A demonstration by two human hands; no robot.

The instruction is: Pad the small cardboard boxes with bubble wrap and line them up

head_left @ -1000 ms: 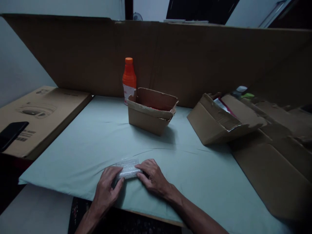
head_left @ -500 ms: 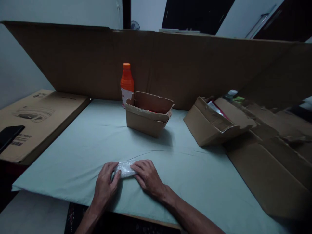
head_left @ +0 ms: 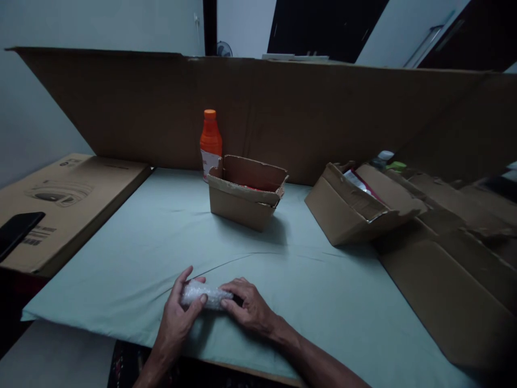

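Clear bubble wrap (head_left: 213,296) lies between both hands' fingers, near the front of the table (head_left: 121,258). The left hand (head_left: 176,310) cups one end, thumb in front, one finger raised; the right hand (head_left: 251,310) pinches the other. Half a second ago it looked flatter; its rounder shape now suggests rolling. Beyond the fingers stand an open box (head_left: 240,210) and orange bottle (head_left: 210,141).

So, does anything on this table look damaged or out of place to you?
Yes: the middle cardboard box has a ragged rim, split near its right corner, so it looks torn. The open box to its right has rough flap edges too. The cloth is creased beside the bubble-wrap bundle. I see no spill.
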